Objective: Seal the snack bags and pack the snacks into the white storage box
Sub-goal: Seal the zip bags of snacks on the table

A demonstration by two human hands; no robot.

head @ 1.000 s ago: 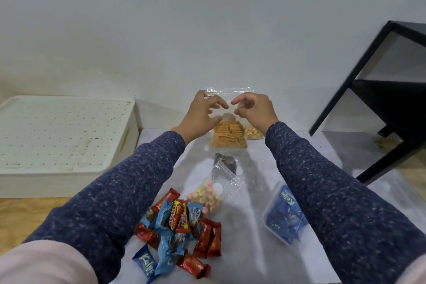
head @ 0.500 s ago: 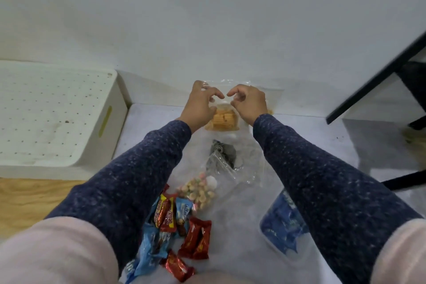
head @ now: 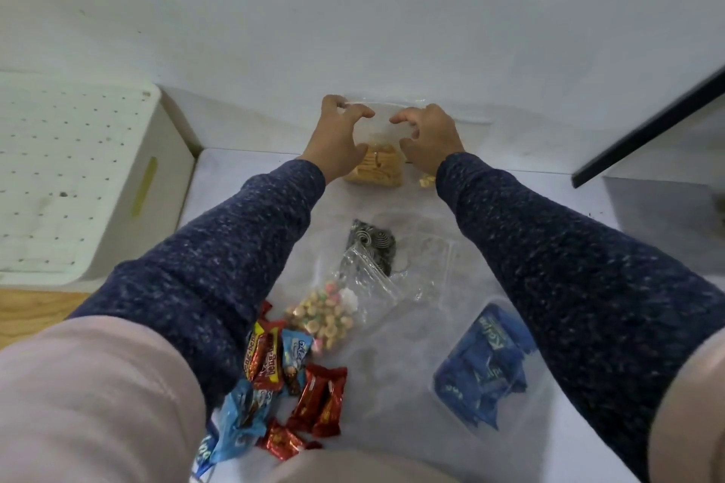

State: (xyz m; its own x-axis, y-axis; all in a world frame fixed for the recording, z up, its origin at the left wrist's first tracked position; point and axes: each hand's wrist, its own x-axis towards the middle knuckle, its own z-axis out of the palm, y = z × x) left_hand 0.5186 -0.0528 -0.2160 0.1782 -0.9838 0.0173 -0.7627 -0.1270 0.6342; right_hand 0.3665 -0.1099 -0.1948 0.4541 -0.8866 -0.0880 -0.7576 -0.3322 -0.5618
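Upright at twelve o'clock on the surface (head: 392,365), the clear snack bag (head: 378,169) has its top edge pinched by left hand (head: 337,141) and right hand (head: 431,141).

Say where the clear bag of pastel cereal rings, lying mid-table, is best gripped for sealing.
Probably by the empty flat top of the cereal-ring bag, coming from above at its far right end. The bag lies on its side with the rings slumped toward the near left, so that clear strip is thin and pinchable; its mouth overlaps the dark swirl-snack bag.
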